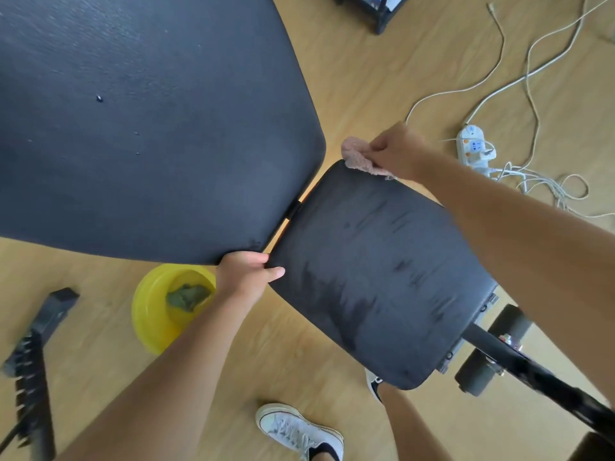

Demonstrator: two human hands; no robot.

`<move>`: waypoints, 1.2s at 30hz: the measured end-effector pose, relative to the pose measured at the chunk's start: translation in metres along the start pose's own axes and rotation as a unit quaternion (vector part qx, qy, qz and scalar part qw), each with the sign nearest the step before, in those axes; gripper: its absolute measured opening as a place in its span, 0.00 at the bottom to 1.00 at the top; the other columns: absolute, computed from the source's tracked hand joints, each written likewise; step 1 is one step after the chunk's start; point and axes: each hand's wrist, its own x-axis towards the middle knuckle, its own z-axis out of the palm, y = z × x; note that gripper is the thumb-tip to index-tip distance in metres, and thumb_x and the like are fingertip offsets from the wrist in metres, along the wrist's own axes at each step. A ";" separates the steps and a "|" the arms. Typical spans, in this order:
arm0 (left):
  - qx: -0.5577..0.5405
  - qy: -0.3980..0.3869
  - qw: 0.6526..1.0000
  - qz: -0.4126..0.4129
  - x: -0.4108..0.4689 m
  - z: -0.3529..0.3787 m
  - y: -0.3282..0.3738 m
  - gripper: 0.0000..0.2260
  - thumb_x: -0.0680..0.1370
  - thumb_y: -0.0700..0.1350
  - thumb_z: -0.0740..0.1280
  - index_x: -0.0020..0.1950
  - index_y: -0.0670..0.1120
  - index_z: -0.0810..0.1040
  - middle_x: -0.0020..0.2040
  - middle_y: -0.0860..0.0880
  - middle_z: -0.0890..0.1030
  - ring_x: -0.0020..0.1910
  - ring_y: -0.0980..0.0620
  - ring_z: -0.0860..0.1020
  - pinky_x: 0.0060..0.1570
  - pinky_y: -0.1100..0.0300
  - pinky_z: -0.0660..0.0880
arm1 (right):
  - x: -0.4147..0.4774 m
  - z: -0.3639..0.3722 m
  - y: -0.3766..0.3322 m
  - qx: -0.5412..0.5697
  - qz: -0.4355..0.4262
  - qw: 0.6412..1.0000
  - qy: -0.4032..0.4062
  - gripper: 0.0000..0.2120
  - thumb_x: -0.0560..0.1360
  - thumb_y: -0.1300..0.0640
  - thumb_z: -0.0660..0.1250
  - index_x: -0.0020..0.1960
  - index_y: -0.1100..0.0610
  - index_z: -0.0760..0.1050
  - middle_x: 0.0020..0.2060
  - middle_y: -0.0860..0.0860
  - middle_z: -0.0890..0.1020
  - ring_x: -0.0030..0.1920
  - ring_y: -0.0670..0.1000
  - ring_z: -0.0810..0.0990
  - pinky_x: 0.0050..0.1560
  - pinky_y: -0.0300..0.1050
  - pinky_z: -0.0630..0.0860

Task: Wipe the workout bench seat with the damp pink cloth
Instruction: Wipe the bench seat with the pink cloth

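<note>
The black padded bench seat (376,274) fills the middle of the view and shows dark wet streaks across its surface. My right hand (397,151) is shut on the bunched pink cloth (357,158), which rests against the seat's far corner. My left hand (246,277) grips the seat's near-left corner, thumb on top, right by the gap to the large black backrest pad (149,121).
A yellow basin (156,314) with a green cloth (188,296) in it sits on the wooden floor to the left. A white power strip (476,149) and loose cables lie at the right. The black bench frame and foam rollers (499,354) extend lower right. My white shoes (296,430) stand below.
</note>
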 end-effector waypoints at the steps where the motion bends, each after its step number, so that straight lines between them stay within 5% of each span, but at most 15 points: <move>1: 0.002 0.001 1.000 -0.002 0.000 0.001 0.000 0.25 0.69 0.43 0.82 0.64 0.42 0.84 0.58 0.45 0.86 0.55 0.42 0.85 0.61 0.48 0.80 | 0.005 -0.003 -0.002 0.004 -0.008 1.000 -0.025 0.22 0.79 0.56 0.69 0.29 0.58 0.68 0.27 0.52 0.62 0.31 0.52 0.60 0.28 0.43 0.57; 6: 0.031 0.004 1.000 0.004 0.000 0.002 -0.001 0.25 0.69 0.46 0.82 0.65 0.44 0.84 0.56 0.44 0.88 0.54 0.41 0.86 0.60 0.50 0.80 | -0.012 -0.017 0.030 -0.014 -0.005 0.997 -0.071 0.21 0.77 0.49 0.66 0.30 0.60 0.71 0.25 0.53 0.68 0.27 0.49 0.63 0.30 0.40 0.61; 12: 0.032 0.004 0.999 0.000 -0.001 0.001 0.001 0.25 0.69 0.46 0.82 0.64 0.43 0.84 0.54 0.44 0.88 0.51 0.42 0.86 0.59 0.47 0.81 | -0.090 -0.054 0.124 -0.123 0.120 0.978 -0.121 0.23 0.79 0.50 0.68 0.32 0.63 0.72 0.28 0.53 0.68 0.31 0.51 0.65 0.34 0.44 0.62; 15: 0.036 -0.004 0.999 -0.004 0.000 0.000 0.000 0.25 0.69 0.46 0.82 0.65 0.43 0.84 0.56 0.44 0.88 0.53 0.42 0.86 0.59 0.46 0.81 | -0.066 -0.041 0.087 -0.117 0.069 0.984 -0.114 0.30 0.79 0.39 0.54 0.36 0.64 0.74 0.30 0.51 0.71 0.31 0.50 0.67 0.38 0.43 0.66; 20: 0.028 -0.008 0.999 -0.018 -0.001 0.001 0.001 0.27 0.68 0.44 0.82 0.66 0.43 0.83 0.57 0.43 0.87 0.55 0.43 0.85 0.61 0.44 0.80 | -0.013 -0.004 0.015 0.005 -0.008 0.999 -0.037 0.14 0.76 0.52 0.69 0.37 0.58 0.73 0.32 0.56 0.69 0.34 0.54 0.65 0.29 0.42 0.58; 25: 0.022 -0.007 0.999 -0.032 -0.007 0.001 0.009 0.26 0.70 0.43 0.81 0.67 0.44 0.83 0.48 0.46 0.85 0.49 0.37 0.86 0.57 0.43 0.82 | -0.074 -0.019 0.115 0.025 0.095 0.995 -0.005 0.23 0.76 0.45 0.70 0.34 0.64 0.78 0.30 0.56 0.71 0.33 0.53 0.69 0.33 0.43 0.64; 31: 0.014 -0.015 0.999 -0.044 -0.011 0.000 0.014 0.25 0.71 0.41 0.81 0.68 0.44 0.82 0.49 0.47 0.85 0.50 0.43 0.87 0.51 0.49 0.83 | -0.192 -0.001 0.175 0.226 0.298 0.921 0.107 0.24 0.80 0.48 0.70 0.35 0.68 0.78 0.15 0.46 0.70 0.17 0.43 0.67 0.19 0.31 0.63; 34: 0.000 -0.020 0.999 -0.050 -0.011 0.001 0.015 0.25 0.71 0.40 0.80 0.68 0.42 0.81 0.51 0.47 0.84 0.46 0.45 0.85 0.46 0.53 0.82 | -0.237 0.055 0.150 0.291 0.386 0.866 0.132 0.24 0.79 0.46 0.67 0.31 0.60 0.73 0.24 0.52 0.71 0.27 0.52 0.70 0.26 0.37 0.67; 36: -0.006 -0.019 0.998 -0.056 -0.012 0.001 0.015 0.25 0.71 0.39 0.80 0.67 0.42 0.81 0.51 0.46 0.84 0.46 0.45 0.85 0.50 0.50 0.82 | -0.269 0.099 0.126 0.331 0.426 0.834 0.120 0.24 0.79 0.48 0.67 0.32 0.65 0.73 0.28 0.56 0.73 0.32 0.53 0.71 0.31 0.40 0.68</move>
